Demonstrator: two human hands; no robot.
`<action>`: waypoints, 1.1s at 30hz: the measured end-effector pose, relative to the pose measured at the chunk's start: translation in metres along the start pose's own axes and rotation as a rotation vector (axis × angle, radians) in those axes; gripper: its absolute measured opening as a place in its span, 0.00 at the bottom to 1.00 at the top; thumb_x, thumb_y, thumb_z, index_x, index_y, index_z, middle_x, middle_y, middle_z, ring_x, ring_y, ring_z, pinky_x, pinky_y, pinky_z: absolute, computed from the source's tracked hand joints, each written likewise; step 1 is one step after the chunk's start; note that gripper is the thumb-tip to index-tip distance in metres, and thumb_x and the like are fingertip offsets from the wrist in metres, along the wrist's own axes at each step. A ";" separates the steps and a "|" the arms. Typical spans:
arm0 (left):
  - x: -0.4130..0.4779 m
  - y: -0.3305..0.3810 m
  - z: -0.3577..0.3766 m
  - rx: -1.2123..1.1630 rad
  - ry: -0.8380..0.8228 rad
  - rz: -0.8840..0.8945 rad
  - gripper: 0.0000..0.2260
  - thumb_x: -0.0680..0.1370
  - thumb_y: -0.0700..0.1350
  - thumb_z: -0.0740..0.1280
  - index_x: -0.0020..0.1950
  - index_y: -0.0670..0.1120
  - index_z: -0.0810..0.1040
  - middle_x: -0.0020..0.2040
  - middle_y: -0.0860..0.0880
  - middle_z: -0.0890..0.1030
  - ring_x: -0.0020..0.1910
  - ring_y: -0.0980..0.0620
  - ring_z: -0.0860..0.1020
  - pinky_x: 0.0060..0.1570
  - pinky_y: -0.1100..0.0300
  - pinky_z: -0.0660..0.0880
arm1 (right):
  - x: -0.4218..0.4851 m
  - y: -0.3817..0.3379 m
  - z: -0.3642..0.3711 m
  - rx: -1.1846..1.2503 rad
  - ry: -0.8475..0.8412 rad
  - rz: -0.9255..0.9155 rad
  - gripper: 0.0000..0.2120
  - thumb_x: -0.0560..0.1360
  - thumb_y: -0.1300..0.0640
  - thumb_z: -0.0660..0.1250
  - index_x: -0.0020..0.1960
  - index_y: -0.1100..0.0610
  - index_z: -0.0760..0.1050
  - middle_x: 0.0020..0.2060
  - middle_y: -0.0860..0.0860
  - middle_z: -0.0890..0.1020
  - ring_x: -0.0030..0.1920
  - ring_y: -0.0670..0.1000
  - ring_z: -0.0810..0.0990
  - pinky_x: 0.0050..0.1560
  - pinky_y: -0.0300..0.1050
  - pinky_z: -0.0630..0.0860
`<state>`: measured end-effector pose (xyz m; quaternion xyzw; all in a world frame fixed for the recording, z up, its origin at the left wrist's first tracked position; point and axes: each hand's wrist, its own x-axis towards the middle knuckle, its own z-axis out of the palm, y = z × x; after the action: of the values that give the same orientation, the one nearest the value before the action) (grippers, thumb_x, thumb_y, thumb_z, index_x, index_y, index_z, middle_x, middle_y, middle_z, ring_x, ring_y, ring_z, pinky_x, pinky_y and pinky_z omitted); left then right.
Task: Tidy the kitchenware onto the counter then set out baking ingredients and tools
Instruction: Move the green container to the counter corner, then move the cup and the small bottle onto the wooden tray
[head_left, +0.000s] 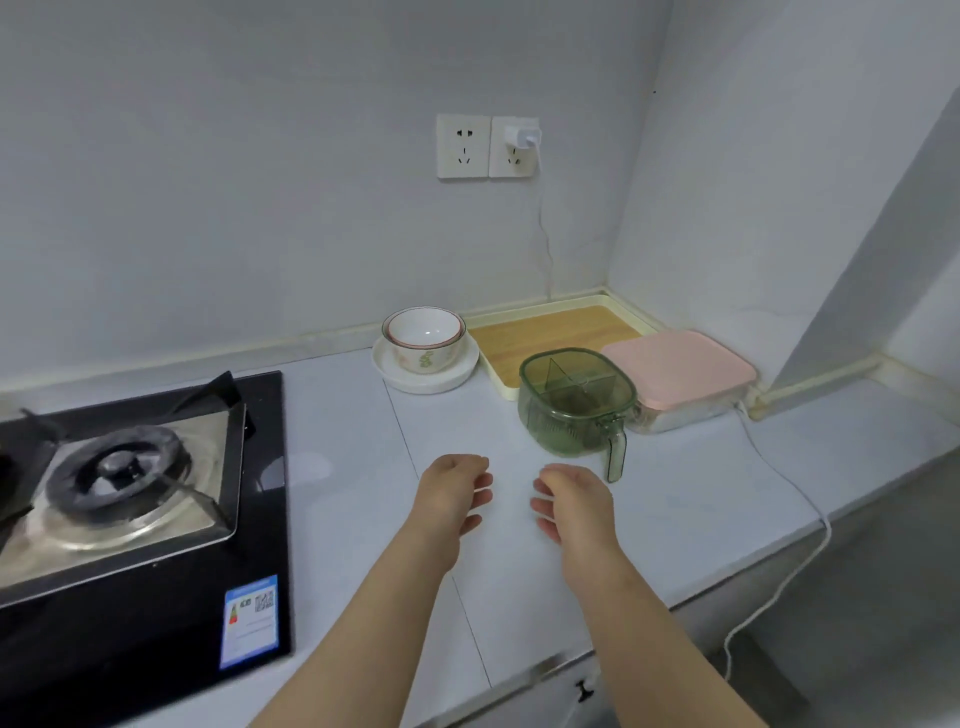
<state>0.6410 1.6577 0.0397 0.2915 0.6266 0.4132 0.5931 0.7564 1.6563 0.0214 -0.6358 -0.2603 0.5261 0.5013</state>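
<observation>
My left hand (453, 499) and my right hand (574, 506) hover side by side above the middle of the counter (675, 519), palms turned towards each other with a small gap between them. The fingers of both are loosely curled, and neither hand holds anything or touches the other.

Just beyond my right hand stands a green see-through container (576, 402) with dividers inside. Its handle points towards the front edge and ends close to my right fingers without touching them. Close against the container's right side, towards the back right corner, sits a box with a pink lid (680, 371). A flat tray (550, 332) with a wood-coloured floor and a cream rim lies in that corner along the back edge, and the container and box hide its front part. To the tray's left, near the back edge, a patterned bowl (423, 338) sits upright in a white plate (415, 382).

The left end of the counter carries a black gas stove (156, 649) with one burner (117, 467) and a blue label (249, 618) at its near right corner. On the wall above the tray are two sockets (463, 146). A white charger (527, 132) is plugged into the right one, and its cable (779, 470) runs past the pink-lidded box and drops over the front edge
</observation>
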 end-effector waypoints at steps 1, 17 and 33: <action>-0.010 -0.008 -0.002 -0.011 0.014 0.000 0.03 0.79 0.44 0.62 0.45 0.49 0.72 0.44 0.49 0.78 0.46 0.50 0.76 0.49 0.56 0.72 | -0.009 0.005 -0.004 -0.022 -0.031 0.010 0.05 0.76 0.62 0.61 0.51 0.58 0.73 0.41 0.52 0.77 0.37 0.48 0.76 0.38 0.40 0.72; -0.220 -0.154 -0.089 -0.295 0.448 -0.033 0.06 0.79 0.43 0.61 0.42 0.49 0.71 0.41 0.50 0.78 0.41 0.53 0.76 0.45 0.58 0.71 | -0.204 0.115 -0.033 -0.301 -0.482 0.153 0.06 0.77 0.63 0.59 0.42 0.57 0.72 0.35 0.53 0.77 0.34 0.49 0.75 0.35 0.41 0.70; -0.554 -0.325 -0.308 -0.683 1.198 0.084 0.05 0.78 0.43 0.61 0.43 0.49 0.73 0.39 0.50 0.77 0.39 0.53 0.76 0.40 0.60 0.68 | -0.581 0.276 0.050 -0.654 -1.270 0.214 0.08 0.77 0.61 0.61 0.39 0.55 0.71 0.33 0.51 0.76 0.30 0.48 0.72 0.31 0.39 0.65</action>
<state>0.4490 0.9720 0.0232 -0.1659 0.6692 0.6998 0.1868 0.4755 1.0759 0.0098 -0.3469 -0.5819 0.7354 -0.0169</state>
